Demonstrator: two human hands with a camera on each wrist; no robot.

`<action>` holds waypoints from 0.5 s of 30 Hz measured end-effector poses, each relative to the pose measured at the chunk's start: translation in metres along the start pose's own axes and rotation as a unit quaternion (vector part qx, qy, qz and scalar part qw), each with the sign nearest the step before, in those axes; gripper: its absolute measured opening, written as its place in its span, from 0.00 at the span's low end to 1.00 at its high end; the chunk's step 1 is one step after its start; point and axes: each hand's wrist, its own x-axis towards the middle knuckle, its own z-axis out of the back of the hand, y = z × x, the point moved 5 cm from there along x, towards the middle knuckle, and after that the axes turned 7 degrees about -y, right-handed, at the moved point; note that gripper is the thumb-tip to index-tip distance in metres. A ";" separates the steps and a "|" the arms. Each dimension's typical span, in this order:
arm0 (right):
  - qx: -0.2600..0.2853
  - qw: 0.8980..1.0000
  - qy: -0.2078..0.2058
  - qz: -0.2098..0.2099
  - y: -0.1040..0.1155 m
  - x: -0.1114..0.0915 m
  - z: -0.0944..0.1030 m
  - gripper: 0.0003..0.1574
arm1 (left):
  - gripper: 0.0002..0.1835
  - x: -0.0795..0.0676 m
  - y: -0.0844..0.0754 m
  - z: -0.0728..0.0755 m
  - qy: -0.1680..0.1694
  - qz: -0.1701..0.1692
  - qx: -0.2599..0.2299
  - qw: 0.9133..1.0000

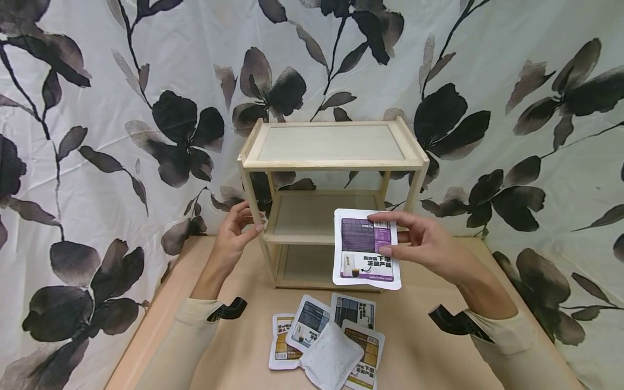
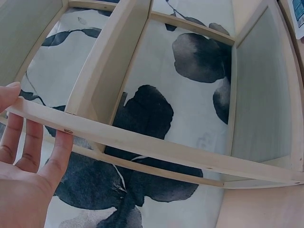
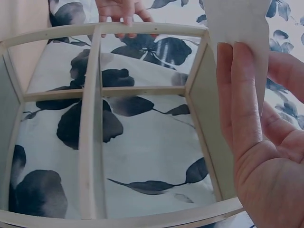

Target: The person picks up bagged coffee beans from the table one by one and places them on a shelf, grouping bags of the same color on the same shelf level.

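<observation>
A small wooden three-tier shelf (image 1: 331, 143) stands in the middle of the head view. My left hand (image 1: 234, 233) holds its left front post, and in the left wrist view the thumb lies on one side of the post (image 2: 137, 137) with the fingers on the other. My right hand (image 1: 431, 246) pinches a flat white sachet with purple print (image 1: 366, 234) by its right edge, in front of the shelf's right half. In the right wrist view the sachet (image 3: 240, 21) shows a plain pale side, with fingers pressed along it.
Several more sachets lie overlapping on the table (image 1: 414, 346) before the shelf, among them a blank-faced white one (image 1: 333, 355) on top and a yellow-printed one (image 1: 281, 346) at left. A flower-patterned cloth (image 1: 205, 32) hangs behind the shelf and at both sides.
</observation>
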 end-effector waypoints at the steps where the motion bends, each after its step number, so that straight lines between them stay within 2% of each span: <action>1: -0.005 1.000 -0.002 0.004 0.002 0.001 0.001 0.36 | 0.30 0.000 0.000 0.000 0.000 0.002 0.001 1.000; 9: -0.051 0.998 -0.019 0.028 0.020 0.009 0.010 0.37 | 0.30 -0.003 0.000 0.001 0.003 0.001 0.006 1.000; 15: -0.072 0.997 -0.025 0.027 0.036 0.012 0.017 0.37 | 0.29 -0.003 0.000 0.001 0.005 0.002 0.005 1.000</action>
